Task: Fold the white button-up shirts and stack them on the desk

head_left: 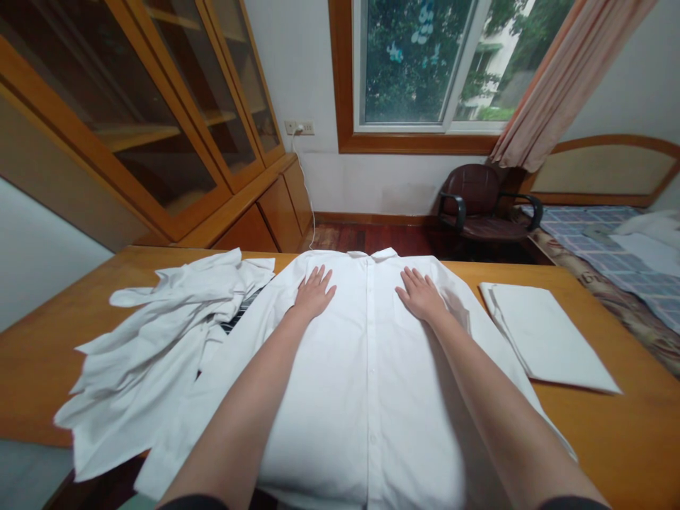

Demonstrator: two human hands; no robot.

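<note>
A white buttoned shirt lies spread flat, front up, on the wooden table, its collar at the far edge. My left hand rests flat on the shirt's upper chest, left of the button line, fingers spread and holding nothing. My right hand lies flat on the upper chest to the right of the buttons, fingers also stretched out. Both forearms reach over the shirt's body.
A rumpled heap of white shirts lies on the table's left. A folded white shirt sits on the right. Behind the table stand a dark armchair, a glass-door wooden cabinet, a window and a bed.
</note>
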